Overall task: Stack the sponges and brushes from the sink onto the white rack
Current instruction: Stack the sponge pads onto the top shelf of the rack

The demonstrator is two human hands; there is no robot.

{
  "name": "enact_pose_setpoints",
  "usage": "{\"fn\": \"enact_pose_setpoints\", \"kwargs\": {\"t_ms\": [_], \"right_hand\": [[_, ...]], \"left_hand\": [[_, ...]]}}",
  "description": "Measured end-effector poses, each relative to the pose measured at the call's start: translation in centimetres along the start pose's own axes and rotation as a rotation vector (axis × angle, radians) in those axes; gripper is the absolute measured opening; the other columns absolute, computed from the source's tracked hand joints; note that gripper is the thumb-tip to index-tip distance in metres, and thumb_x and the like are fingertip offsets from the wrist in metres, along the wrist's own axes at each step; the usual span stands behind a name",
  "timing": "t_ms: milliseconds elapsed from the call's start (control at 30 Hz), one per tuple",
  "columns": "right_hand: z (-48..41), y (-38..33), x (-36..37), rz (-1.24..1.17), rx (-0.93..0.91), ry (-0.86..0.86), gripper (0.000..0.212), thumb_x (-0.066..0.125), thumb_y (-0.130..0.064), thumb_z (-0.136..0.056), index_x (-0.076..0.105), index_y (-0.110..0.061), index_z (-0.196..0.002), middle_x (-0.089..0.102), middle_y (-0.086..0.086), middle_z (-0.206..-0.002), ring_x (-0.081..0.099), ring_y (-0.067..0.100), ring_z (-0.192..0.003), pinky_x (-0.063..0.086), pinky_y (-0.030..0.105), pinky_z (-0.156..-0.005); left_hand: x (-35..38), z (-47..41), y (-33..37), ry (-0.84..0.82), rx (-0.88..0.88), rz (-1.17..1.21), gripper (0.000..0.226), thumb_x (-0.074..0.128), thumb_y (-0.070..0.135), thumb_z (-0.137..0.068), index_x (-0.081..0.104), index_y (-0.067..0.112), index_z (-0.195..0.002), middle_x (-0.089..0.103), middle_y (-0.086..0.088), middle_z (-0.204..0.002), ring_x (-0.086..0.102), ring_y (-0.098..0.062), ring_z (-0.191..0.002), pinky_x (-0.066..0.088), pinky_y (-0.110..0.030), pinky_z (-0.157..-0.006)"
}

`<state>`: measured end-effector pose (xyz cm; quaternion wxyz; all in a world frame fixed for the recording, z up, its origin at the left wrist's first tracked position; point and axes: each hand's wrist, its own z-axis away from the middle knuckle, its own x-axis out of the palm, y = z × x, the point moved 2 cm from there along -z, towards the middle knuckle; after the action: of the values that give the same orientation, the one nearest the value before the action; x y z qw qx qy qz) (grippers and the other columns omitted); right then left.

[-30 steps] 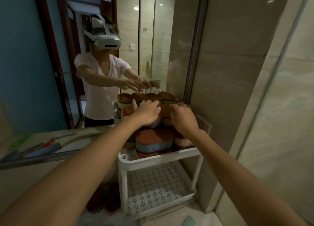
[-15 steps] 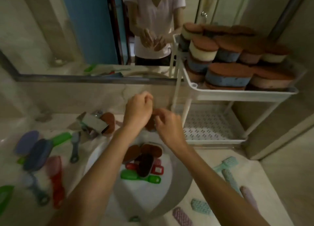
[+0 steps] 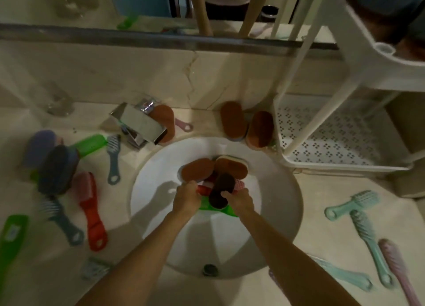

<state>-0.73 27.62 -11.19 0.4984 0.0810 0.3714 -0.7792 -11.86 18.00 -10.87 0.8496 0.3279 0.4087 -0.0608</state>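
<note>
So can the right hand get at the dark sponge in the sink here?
Probably yes: the right hand is already at the dark sponge, which lies on top of the pile in the sink with nothing over it.

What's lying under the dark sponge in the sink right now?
Under the dark sponge show a green brush, a red brush and a pink one. The sponge and both hands cover their middles, so anything deeper is hidden.

Sponges [image 3: 231, 169] and brushes [image 3: 218, 209] lie piled in the sink [image 3: 276, 213], the faucet [image 3: 140, 124] behind-left, the rack [image 3: 333, 163] to its right on the counter [image 3: 322, 232].
</note>
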Motion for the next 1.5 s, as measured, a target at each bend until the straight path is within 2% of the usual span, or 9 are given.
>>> {"fn": "enact_pose_setpoints", "kwargs": {"t_ms": [200, 500, 667, 833, 1100, 1200, 1300, 1400, 1500], "right_hand": [[-2.1, 0.2, 2.5, 0.026, 0.057, 0.044, 0.067, 0.066, -0.02, -0.083, 0.032, 0.002, -0.137, 0.059, 0.017, -0.123, 0.058, 0.031, -0.113, 0.048, 0.032, -0.091], [-4.3, 1.0, 3.4, -0.141, 0.025, -0.011, 0.033, 0.068, -0.011, -0.079, 0.06, 0.002, -0.108, 0.066, 0.014, -0.104, 0.062, 0.027, -0.098, 0.047, 0.027, -0.084], [-3.7, 0.8, 1.8, -0.121, -0.061, 0.107, 0.044, 0.068, -0.013, -0.076, 0.044, -0.002, -0.111, 0.055, 0.007, -0.095, 0.056, 0.024, -0.088, 0.051, 0.034, -0.081], [-3.4, 1.1, -0.1, -0.046, -0.083, 0.112, 0.04, 0.069, -0.02, -0.076, 0.035, -0.012, -0.096, 0.052, 0.007, -0.095, 0.061, 0.03, -0.09, 0.054, 0.039, -0.081], [-2.0, 0.8, -0.5, 0.09, -0.196, 0.075, 0.048, 0.075, -0.023, -0.07, 0.044, -0.007, -0.103, 0.05, 0.011, -0.105, 0.058, 0.03, -0.1, 0.052, 0.04, -0.087], [-0.5, 0.8, -1.8, 0.192, -0.284, 0.144, 0.046, 0.077, -0.025, -0.07, 0.037, -0.012, -0.089, 0.04, 0.008, -0.098, 0.053, 0.033, -0.103, 0.045, 0.037, -0.086], [1.9, 0.2, -3.9, 0.234, -0.388, 0.223, 0.045, 0.076, -0.021, -0.071, 0.035, -0.013, -0.088, 0.045, 0.015, -0.11, 0.049, 0.034, -0.105, 0.044, 0.038, -0.085], [4.9, -1.0, -6.7, 0.25, -0.579, 0.336, 0.036, 0.073, -0.016, -0.073, 0.042, -0.011, -0.09, 0.044, 0.009, -0.104, 0.047, 0.025, -0.096, 0.037, 0.017, -0.072], [8.8, -2.5, -9.4, 0.256, -0.785, 0.485, 0.032, 0.072, -0.012, -0.073, 0.045, -0.008, -0.089, 0.04, 0.004, -0.096, 0.043, 0.019, -0.086, 0.027, 0.018, -0.066]], "left_hand": [[0.1, -4.8, -1.4, 0.013, 0.077, -0.087, 0.05, 0.05, 0.01, -0.092, 0.036, 0.002, -0.139, 0.035, -0.016, -0.147, 0.029, -0.03, -0.139, 0.025, -0.035, -0.115], [1.1, -9.1, -2.7, -0.06, 0.031, -0.247, 0.081, 0.065, 0.025, -0.083, 0.017, 0.008, -0.147, 0.026, -0.014, -0.152, 0.025, -0.03, -0.141, 0.028, -0.039, -0.113], [1.8, -10.1, -2.4, 0.097, 0.009, -0.344, 0.079, 0.067, 0.039, -0.08, 0.028, 0.006, -0.139, 0.034, -0.017, -0.142, 0.03, -0.033, -0.133, 0.03, -0.037, -0.106], [1.7, -9.7, -2.1, 0.161, 0.017, -0.443, 0.066, 0.073, 0.034, -0.072, 0.041, 0.006, -0.122, 0.037, -0.017, -0.132, 0.034, -0.032, -0.125, 0.035, -0.035, -0.1], [0.0, -7.2, -1.4, 0.122, -0.022, -0.019, 0.054, 0.067, 0.003, -0.074, 0.037, -0.001, -0.119, 0.051, -0.022, -0.122, 0.054, -0.038, -0.111, 0.049, -0.044, -0.089], [-1.0, -5.1, -0.6, 0.18, 0.014, 0.105, 0.049, 0.067, 0.002, -0.075, 0.039, 0.0, -0.115, 0.052, -0.02, -0.119, 0.055, -0.036, -0.109, 0.048, -0.041, -0.086], [-3.0, -2.1, 1.0, 0.245, 0.067, 0.169, 0.044, 0.066, 0.006, -0.077, 0.047, 0.003, -0.117, 0.049, -0.018, -0.117, 0.053, -0.035, -0.108, 0.045, -0.038, -0.088], [-5.8, 1.6, 3.6, 0.301, 0.148, 0.239, 0.041, 0.063, 0.012, -0.083, 0.049, 0.004, -0.12, 0.051, -0.016, -0.119, 0.052, -0.031, -0.111, 0.042, -0.033, -0.088], [-8.9, 5.4, 6.6, 0.385, 0.292, 0.32, 0.046, 0.061, 0.02, -0.086, 0.047, 0.009, -0.129, 0.056, -0.012, -0.124, 0.054, -0.027, -0.115, 0.043, -0.032, -0.092]]}}
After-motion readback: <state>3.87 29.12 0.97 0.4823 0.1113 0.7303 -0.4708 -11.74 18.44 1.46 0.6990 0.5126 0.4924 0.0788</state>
